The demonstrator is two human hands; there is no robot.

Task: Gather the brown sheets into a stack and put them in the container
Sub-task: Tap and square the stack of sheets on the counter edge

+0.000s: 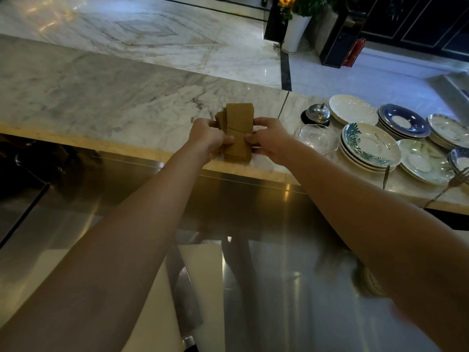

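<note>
A bundle of narrow brown sheets (238, 123) stands near the front edge of the marble counter (101, 97). Both hands grip it from the sides. My left hand (208, 138) pinches the left edge, where a few sheets fan out unevenly. My right hand (269, 139) holds the right edge with thumb and fingers. The lower part of the bundle is partly hidden by my fingers. I cannot pick out a container for the sheets with certainty.
To the right stand a clear glass dish (317, 138), a metal call bell (317, 114), and several stacks of plates (370, 148), with a fork (449, 184) at the counter's edge. A steel worktop (279, 250) lies below the counter, holding a white board (203, 288) and a knife (185, 301).
</note>
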